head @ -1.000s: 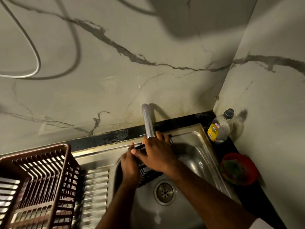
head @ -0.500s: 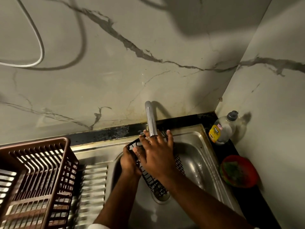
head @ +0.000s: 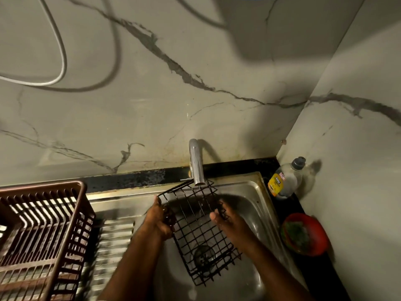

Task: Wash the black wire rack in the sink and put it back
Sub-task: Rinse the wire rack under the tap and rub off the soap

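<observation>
The black wire rack (head: 198, 231) hangs over the steel sink (head: 258, 192), its top edge just under the tap spout (head: 197, 168) and its lower end above the drain (head: 202, 256). My left hand (head: 159, 220) grips the rack's left edge with curled fingers. On the rack's right edge, my right hand (head: 227, 220) holds on, its fingers wrapped round the wires. The rack is spread flat between both hands, tilted toward me.
A brown plastic dish basket (head: 41, 231) stands on the ribbed drainboard (head: 110, 246) at the left. A clear soap bottle (head: 284, 179) with a yellow label and a red bowl (head: 306, 234) holding a green scrubber sit on the black counter at the right. Marble walls close the back and right.
My right hand has slid off the rack's face to its right edge. The rack, bunched under my hands before, now lies spread open and reaches down over the drain.
</observation>
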`<state>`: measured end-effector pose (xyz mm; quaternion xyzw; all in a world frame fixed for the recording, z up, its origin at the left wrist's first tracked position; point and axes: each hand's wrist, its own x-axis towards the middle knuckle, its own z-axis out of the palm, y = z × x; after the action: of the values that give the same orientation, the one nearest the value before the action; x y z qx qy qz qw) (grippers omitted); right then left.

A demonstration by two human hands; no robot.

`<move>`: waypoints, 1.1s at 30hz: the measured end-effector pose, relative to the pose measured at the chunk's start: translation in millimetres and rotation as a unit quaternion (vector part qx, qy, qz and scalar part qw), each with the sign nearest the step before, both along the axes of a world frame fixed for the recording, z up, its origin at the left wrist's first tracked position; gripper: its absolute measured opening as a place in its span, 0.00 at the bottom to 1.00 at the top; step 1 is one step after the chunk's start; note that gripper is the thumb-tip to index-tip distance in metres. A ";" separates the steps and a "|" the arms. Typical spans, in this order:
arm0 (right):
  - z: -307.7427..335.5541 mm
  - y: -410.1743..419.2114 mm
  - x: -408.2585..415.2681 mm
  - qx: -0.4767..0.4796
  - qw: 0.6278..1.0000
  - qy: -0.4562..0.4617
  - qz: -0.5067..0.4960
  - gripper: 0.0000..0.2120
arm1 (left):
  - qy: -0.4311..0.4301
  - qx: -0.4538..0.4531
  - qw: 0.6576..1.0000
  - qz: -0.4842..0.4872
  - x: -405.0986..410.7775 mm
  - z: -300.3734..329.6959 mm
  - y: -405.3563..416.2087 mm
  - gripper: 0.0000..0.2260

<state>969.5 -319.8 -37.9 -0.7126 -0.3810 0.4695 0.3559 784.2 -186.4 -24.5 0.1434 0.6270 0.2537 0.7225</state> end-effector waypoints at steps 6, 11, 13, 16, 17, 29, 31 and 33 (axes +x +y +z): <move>16.1 -0.4 -9.8 -0.032 0.993 0.106 -0.028 0.34 | 0.008 0.149 0.987 -0.064 -1.5 -6.7 -17.6 0.36; 26.0 -5.1 -28.3 -0.031 0.983 0.168 -0.069 0.30 | 0.076 0.318 0.941 -0.084 -6.7 0.2 -36.7 0.30; 25.9 -7.9 -32.2 -0.037 0.982 0.169 -0.076 0.34 | 0.130 0.385 0.909 -0.095 -8.8 6.2 -37.3 0.25; 27.5 -13.0 -30.5 -0.059 0.963 0.233 -0.125 0.29 | 0.111 0.369 0.912 -0.142 -16.3 3.2 -26.8 0.18; 26.6 -13.3 -31.4 -0.064 0.953 0.253 -0.155 0.26 | 0.103 0.352 0.917 -0.159 -19.4 -2.1 -22.1 0.20; 22.3 1.4 -47.6 -0.109 0.941 0.145 -0.285 0.35 | 0.300 0.463 0.780 -0.294 9.7 -5.3 -54.9 0.34; 29.7 0.4 -46.3 -0.096 0.945 0.172 -0.261 0.32 | 0.288 0.461 0.793 -0.276 8.2 -6.5 -53.0 0.34; 36.1 -2.6 -47.2 -0.088 0.942 0.226 -0.231 0.30 | 0.267 0.455 0.809 -0.260 6.7 -6.1 -46.5 0.34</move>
<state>922.4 -322.5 -1.8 -0.6847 -0.0729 0.5548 0.4669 791.0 -233.0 -30.6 0.6753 0.5472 0.2638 0.4183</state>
